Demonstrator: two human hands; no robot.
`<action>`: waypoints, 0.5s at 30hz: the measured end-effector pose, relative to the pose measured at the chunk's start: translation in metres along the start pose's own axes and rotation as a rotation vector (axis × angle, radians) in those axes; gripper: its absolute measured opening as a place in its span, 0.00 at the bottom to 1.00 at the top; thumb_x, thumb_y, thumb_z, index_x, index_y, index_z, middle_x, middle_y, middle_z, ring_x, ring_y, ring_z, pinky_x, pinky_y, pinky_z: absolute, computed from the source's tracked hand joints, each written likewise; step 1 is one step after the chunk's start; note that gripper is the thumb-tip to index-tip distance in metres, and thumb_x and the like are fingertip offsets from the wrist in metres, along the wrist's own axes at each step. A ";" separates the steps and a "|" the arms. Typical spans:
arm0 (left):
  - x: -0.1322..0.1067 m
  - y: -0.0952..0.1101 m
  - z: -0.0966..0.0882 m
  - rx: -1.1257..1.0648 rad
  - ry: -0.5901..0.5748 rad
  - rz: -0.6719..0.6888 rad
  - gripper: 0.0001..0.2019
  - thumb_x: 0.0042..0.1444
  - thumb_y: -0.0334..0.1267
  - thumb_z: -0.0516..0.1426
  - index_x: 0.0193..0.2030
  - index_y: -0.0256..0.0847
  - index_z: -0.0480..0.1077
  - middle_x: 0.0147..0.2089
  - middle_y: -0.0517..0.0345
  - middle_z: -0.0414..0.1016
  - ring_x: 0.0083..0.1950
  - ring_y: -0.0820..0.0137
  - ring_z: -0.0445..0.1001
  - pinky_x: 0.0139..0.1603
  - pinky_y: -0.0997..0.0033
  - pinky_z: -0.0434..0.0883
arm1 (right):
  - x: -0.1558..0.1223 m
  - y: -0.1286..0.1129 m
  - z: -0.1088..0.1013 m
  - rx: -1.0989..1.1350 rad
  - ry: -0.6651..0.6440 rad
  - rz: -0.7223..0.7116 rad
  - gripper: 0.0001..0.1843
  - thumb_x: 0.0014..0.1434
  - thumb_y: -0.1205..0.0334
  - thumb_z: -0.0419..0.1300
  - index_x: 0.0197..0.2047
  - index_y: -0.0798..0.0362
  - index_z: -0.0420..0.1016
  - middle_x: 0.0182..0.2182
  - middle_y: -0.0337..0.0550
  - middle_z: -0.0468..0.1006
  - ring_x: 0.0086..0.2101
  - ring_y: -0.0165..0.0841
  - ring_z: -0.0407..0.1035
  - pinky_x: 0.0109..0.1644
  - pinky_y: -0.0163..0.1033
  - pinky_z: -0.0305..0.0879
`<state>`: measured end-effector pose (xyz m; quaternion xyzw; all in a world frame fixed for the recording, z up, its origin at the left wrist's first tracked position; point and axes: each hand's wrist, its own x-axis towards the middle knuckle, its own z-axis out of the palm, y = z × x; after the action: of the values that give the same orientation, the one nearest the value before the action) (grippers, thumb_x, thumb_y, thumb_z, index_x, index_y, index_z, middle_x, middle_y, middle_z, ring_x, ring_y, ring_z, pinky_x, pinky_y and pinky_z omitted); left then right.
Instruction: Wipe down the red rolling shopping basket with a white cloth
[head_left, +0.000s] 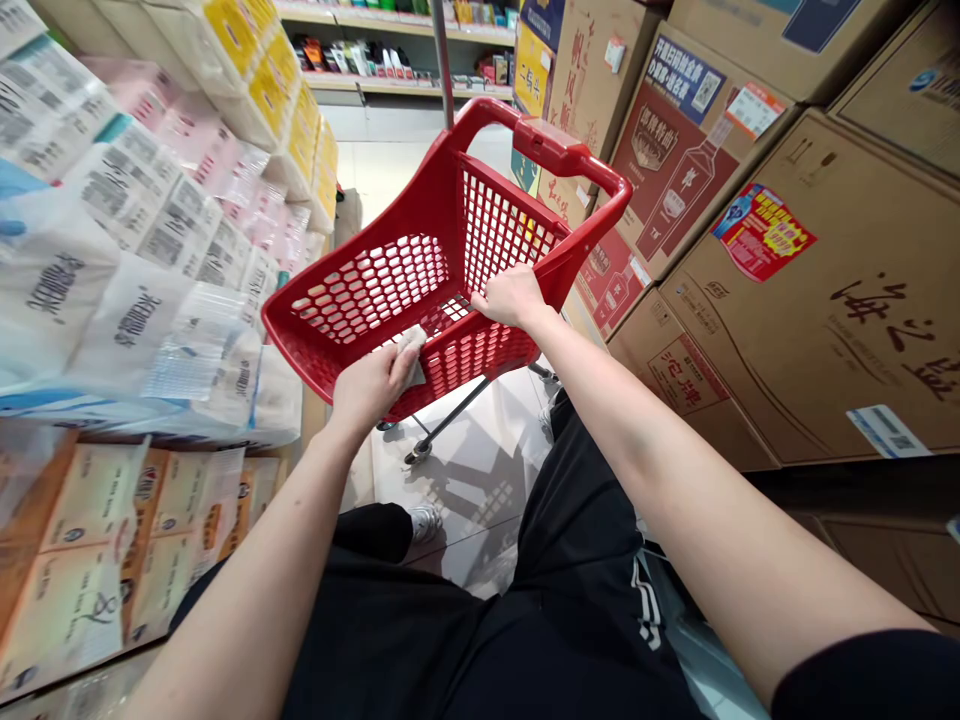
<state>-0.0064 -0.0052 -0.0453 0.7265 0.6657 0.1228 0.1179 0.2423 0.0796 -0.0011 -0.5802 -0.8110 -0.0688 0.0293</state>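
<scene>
Left hand (pixel 371 385) closed on white cloth (pixel 411 357), cloth pressed to near rim of red basket (pixel 289 330). Right hand (pixel 512 297) curled over basket's right rim, gripping it. Basket's long axis runs forward, away from body. Tissue packs (pixel 127 230) left; cartons (pixel 787 290) right.

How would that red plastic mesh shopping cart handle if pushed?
The red plastic mesh cart is probably light, given its open lattice walls, and fairly stiff. On its small caster wheel and smooth tile floor, it likely rolls easily.
</scene>
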 end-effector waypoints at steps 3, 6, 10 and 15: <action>-0.006 0.002 0.002 0.125 -0.063 0.142 0.19 0.59 0.52 0.45 0.45 0.44 0.68 0.40 0.52 0.76 0.40 0.62 0.73 0.33 0.70 0.61 | 0.001 0.002 -0.001 0.001 -0.031 0.004 0.28 0.64 0.51 0.43 0.40 0.60 0.81 0.38 0.56 0.80 0.40 0.43 0.70 0.48 0.45 0.50; -0.001 -0.001 0.001 0.099 -0.126 0.181 0.18 0.57 0.48 0.47 0.49 0.45 0.67 0.43 0.54 0.76 0.41 0.63 0.74 0.35 0.71 0.63 | 0.001 0.004 -0.001 0.016 -0.029 -0.002 0.28 0.64 0.52 0.44 0.39 0.60 0.81 0.38 0.56 0.80 0.41 0.43 0.70 0.49 0.45 0.50; 0.009 0.002 -0.004 0.029 -0.260 0.183 0.18 0.50 0.45 0.52 0.47 0.45 0.70 0.42 0.57 0.77 0.41 0.63 0.74 0.36 0.71 0.65 | 0.000 0.002 0.000 0.023 -0.023 0.010 0.28 0.64 0.52 0.44 0.39 0.60 0.81 0.37 0.56 0.80 0.41 0.43 0.70 0.49 0.45 0.50; 0.006 0.015 -0.005 0.033 -0.180 0.102 0.17 0.45 0.46 0.56 0.42 0.45 0.71 0.38 0.55 0.77 0.41 0.61 0.74 0.36 0.71 0.65 | -0.003 0.001 0.001 0.011 -0.010 0.010 0.29 0.65 0.52 0.43 0.41 0.61 0.81 0.38 0.57 0.80 0.40 0.42 0.70 0.49 0.45 0.50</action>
<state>0.0065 -0.0008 -0.0358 0.7695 0.6164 0.0522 0.1587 0.2443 0.0776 -0.0023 -0.5845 -0.8085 -0.0614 0.0287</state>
